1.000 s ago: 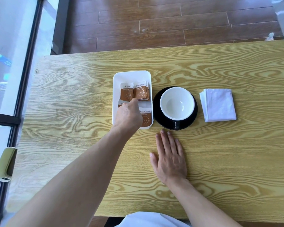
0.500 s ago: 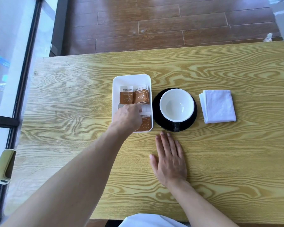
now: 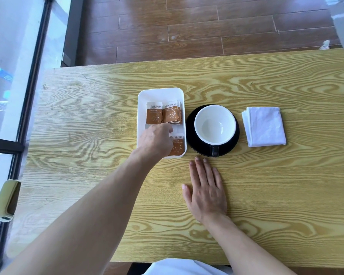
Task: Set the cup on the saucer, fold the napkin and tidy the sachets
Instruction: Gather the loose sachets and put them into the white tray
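Observation:
A white tray (image 3: 161, 92) holds brown and white sachets: one sachet (image 3: 154, 116) and a small stack (image 3: 171, 115) lie at its far end, and another sachet (image 3: 177, 147) lies at the near right. My left hand (image 3: 156, 140) reaches into the near half of the tray with its fingers curled down over the sachets; its fingertips are hidden. The empty white cup (image 3: 214, 126) stands on the black saucer (image 3: 191, 139), handle towards me. A folded white napkin (image 3: 265, 127) lies to the right of the saucer. My right hand (image 3: 206, 189) rests flat on the table, just short of the saucer.
The wooden table (image 3: 87, 135) ends at the far edge above the tray, with brown floorboards beyond. A window frame runs along the left side, and a pale green object (image 3: 5, 201) sits by the table's left edge.
My left hand stays in the near half of the tray, barely shifted. My right hand has not moved. The view has drifted slightly.

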